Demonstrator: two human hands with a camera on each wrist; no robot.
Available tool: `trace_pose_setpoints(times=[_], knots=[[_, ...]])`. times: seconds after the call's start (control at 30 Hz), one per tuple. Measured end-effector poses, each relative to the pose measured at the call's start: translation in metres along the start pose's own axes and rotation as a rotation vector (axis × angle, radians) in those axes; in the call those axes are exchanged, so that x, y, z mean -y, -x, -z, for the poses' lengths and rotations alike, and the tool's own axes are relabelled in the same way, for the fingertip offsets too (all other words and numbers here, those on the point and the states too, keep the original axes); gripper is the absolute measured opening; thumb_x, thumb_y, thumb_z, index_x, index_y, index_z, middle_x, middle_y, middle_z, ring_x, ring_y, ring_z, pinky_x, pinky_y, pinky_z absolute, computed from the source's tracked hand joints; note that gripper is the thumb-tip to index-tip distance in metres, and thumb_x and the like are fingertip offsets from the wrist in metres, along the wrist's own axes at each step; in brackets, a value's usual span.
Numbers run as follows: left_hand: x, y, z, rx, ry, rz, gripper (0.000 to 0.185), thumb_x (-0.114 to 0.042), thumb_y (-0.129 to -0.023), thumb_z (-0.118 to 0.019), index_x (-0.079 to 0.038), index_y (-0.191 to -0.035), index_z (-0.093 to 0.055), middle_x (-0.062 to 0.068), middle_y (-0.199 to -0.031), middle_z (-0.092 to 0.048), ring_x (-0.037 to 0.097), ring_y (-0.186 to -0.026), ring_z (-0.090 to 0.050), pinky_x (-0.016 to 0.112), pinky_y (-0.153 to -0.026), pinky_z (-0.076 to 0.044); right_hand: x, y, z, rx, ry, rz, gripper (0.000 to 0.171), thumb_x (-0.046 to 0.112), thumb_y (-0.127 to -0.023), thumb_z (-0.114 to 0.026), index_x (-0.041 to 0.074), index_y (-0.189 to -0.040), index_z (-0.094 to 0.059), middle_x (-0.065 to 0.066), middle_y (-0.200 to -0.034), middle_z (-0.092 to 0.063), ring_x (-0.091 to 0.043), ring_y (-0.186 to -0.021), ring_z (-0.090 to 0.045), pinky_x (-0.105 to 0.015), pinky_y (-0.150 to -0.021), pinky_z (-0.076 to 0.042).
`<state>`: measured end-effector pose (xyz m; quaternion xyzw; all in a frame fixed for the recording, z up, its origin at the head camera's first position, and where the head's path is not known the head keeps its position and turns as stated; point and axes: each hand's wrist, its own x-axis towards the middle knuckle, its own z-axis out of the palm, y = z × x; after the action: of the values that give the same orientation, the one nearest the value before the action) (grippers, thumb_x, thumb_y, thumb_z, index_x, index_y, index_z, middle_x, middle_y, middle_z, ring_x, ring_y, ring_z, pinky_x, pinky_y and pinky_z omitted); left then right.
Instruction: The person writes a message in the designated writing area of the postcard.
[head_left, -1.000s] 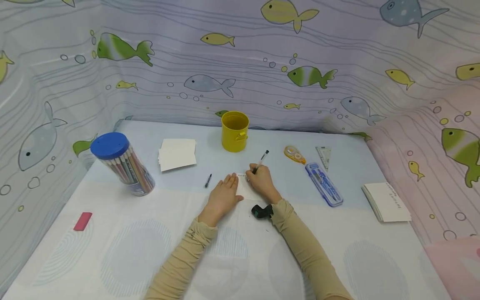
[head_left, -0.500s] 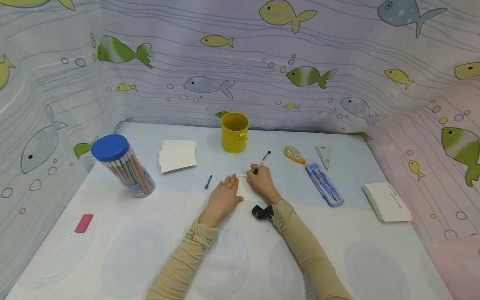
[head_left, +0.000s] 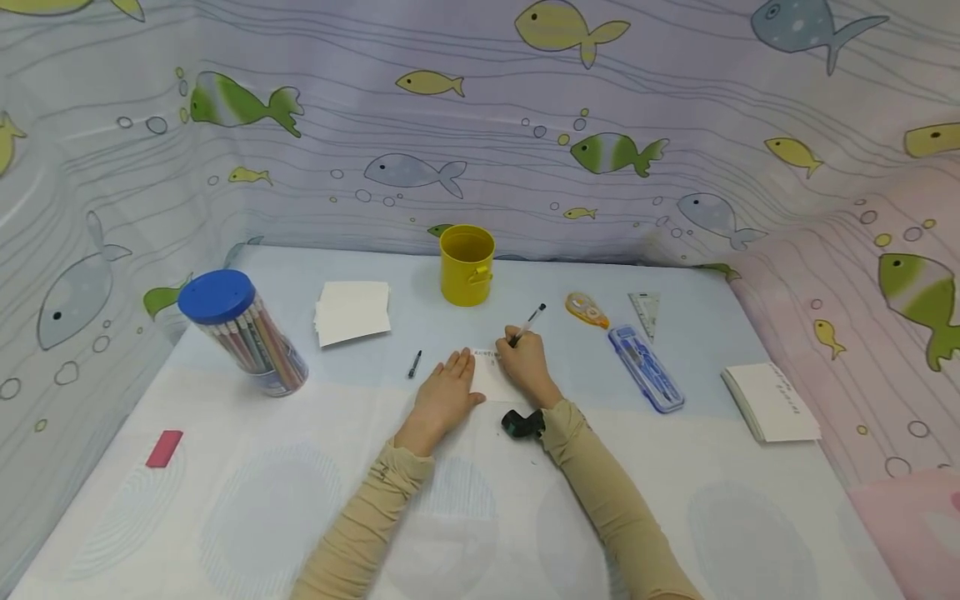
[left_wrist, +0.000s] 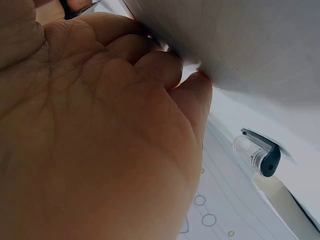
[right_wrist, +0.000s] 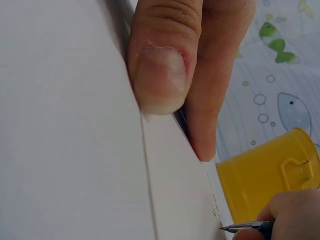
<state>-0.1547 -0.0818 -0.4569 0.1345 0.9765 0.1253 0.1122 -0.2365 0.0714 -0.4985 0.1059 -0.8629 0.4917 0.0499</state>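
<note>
In the head view, my right hand [head_left: 522, 364] pinches a pen [head_left: 535, 317], point down on a small sheet of white paper [head_left: 491, 385]. A line of handwriting runs along the sheet's far edge. My left hand [head_left: 442, 393] rests flat on the sheet's left side with straight fingers. The left wrist view shows its palm [left_wrist: 115, 140] close up, with a pen cap [left_wrist: 257, 152] lying beyond. In the right wrist view, the left thumb [right_wrist: 162, 80] presses the paper [right_wrist: 175, 175], and the pen tip [right_wrist: 230, 228] meets the sheet by the writing.
A yellow bucket [head_left: 467, 279] stands at the back. Left are a paper stack [head_left: 354, 313], a blue-lidded pencil jar [head_left: 258, 342] and a red block [head_left: 164, 448]. Right lie correction tape [head_left: 585, 309], a triangular ruler [head_left: 646, 312], a blue case [head_left: 647, 368] and a written-on paper pile [head_left: 772, 402].
My right hand and the pen have crept slightly right, and the line of writing has grown longer. The left hand stays in place on the sheet.
</note>
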Motion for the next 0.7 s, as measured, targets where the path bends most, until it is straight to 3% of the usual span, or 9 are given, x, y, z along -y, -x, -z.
trace_pose_setpoints(times=[0.7], knots=[[0.0004,-0.0017,-0.0012,-0.003,0.003,-0.004,0.069,-0.037,-0.097,-0.055,0.004,-0.148,-0.033,0.017,-0.159,-0.026,0.031,-0.149,-0.023,0.047,-0.122,-0.024,-0.0037,-0.0023,0.0003,0.012,0.039,0.022,0.039,0.003,-0.085,-0.050,0.015,-0.054,-0.029,0.008,-0.046,-0.023,-0.006,-0.043,-0.016,-0.019,-0.041,-0.014]])
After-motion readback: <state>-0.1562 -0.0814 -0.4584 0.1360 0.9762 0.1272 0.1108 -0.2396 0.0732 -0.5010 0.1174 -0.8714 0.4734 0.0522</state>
